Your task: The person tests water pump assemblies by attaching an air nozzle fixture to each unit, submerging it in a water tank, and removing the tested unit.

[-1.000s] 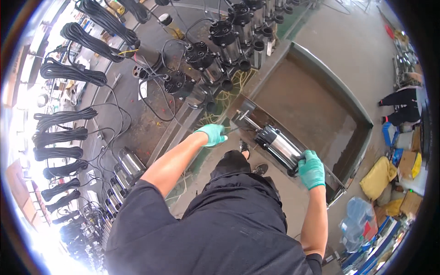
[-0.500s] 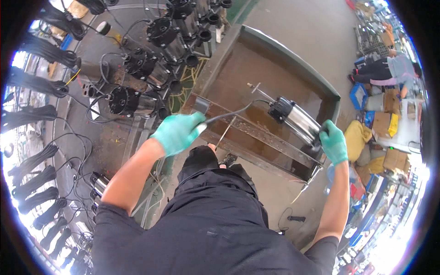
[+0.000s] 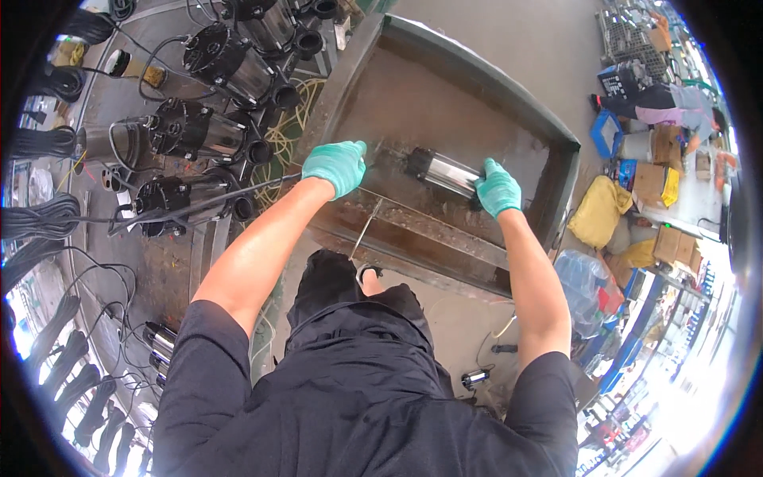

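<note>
My right hand (image 3: 498,189), in a green glove, is closed round the near right end of a silver, black-capped cylindrical pump (image 3: 450,174). The pump lies tilted inside a grey metal tank (image 3: 350,75), low over the brownish water. My left hand (image 3: 335,168), gloved the same way, is closed on a black cable (image 3: 238,194) left of the pump's black end. That cable runs leftward from the fist across the bench. Between the fist and the pump, the fittings are blurred and the cable's path cannot be made out.
Several upright pumps (image 3: 230,67) with black tops crowd the metal bench (image 3: 171,270) at left, beside coiled black cables (image 3: 40,219). A metal crossbar (image 3: 437,226) spans the tank's near side. At right are a yellow sack (image 3: 598,211), cardboard boxes (image 3: 675,245) and another person (image 3: 675,107).
The pump and my right hand have moved left and lower into the tank. My left hand has gone forward and slightly right, still on the cable. The view has shifted.
</note>
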Action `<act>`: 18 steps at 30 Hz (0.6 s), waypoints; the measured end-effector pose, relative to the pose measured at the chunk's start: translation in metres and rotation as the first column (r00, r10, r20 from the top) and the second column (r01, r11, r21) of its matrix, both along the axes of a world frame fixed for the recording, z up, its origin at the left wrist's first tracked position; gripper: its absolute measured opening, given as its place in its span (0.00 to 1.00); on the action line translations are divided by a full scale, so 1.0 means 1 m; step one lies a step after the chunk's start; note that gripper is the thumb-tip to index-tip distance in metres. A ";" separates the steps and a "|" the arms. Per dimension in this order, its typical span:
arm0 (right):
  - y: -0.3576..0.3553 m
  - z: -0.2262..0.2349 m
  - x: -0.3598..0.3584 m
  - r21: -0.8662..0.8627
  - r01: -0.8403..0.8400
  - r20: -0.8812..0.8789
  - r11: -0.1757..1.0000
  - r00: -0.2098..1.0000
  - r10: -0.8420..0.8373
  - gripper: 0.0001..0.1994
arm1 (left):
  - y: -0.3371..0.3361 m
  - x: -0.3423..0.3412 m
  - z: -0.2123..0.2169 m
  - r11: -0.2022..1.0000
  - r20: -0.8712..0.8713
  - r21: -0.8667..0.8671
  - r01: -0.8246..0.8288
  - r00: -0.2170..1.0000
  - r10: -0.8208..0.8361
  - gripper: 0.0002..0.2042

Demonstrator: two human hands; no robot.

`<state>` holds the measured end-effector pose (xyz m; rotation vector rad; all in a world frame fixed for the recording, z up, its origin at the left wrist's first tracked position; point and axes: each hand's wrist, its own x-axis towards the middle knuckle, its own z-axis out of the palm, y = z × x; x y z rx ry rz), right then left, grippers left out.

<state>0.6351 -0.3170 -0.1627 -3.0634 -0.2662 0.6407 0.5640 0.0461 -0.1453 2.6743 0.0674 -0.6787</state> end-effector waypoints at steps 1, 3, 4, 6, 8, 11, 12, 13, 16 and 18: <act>0.002 -0.009 -0.001 0.029 -0.003 0.028 1.000 1.000 0.002 0.22 | -0.001 0.001 -0.001 1.000 0.026 -0.006 -0.028 0.999 0.028 0.13; 0.006 -0.024 -0.001 0.115 0.025 0.089 0.993 0.995 -0.035 0.19 | -0.002 0.005 -0.003 0.996 0.061 -0.008 -0.090 0.994 0.090 0.13; 0.008 -0.031 0.001 0.103 0.026 0.083 0.994 0.996 -0.035 0.20 | -0.004 0.008 -0.003 0.991 0.042 0.023 -0.134 0.990 0.133 0.14; 0.012 -0.043 0.003 0.073 0.038 0.062 0.997 0.997 -0.042 0.23 | -0.008 0.009 -0.004 0.992 0.022 0.065 -0.112 0.994 0.111 0.14; 0.016 -0.053 0.005 0.123 0.093 0.071 0.988 0.992 -0.103 0.20 | -0.010 0.010 -0.005 0.988 0.020 0.081 -0.133 0.991 0.132 0.14; 0.019 -0.059 0.004 0.133 0.114 0.088 0.984 0.988 -0.127 0.17 | -0.013 0.013 -0.006 0.980 -0.002 0.130 -0.154 0.988 0.155 0.13; 0.019 -0.058 0.004 0.132 0.112 0.086 0.985 0.989 -0.124 0.17 | -0.013 0.013 -0.006 0.978 -0.002 0.143 -0.151 0.988 0.153 0.14; 0.018 -0.056 0.003 0.121 0.120 0.075 0.985 0.989 -0.129 0.17 | -0.014 0.014 -0.007 0.977 -0.003 0.155 -0.144 0.989 0.146 0.14; 0.006 -0.039 -0.002 0.127 0.043 0.065 0.991 0.997 -0.052 0.17 | -0.016 0.016 -0.007 0.973 -0.019 0.187 -0.138 0.989 0.144 0.15; -0.006 -0.024 -0.010 0.159 0.015 0.080 0.987 0.996 -0.028 0.15 | -0.017 0.017 -0.007 0.968 -0.052 0.208 -0.143 0.986 0.157 0.15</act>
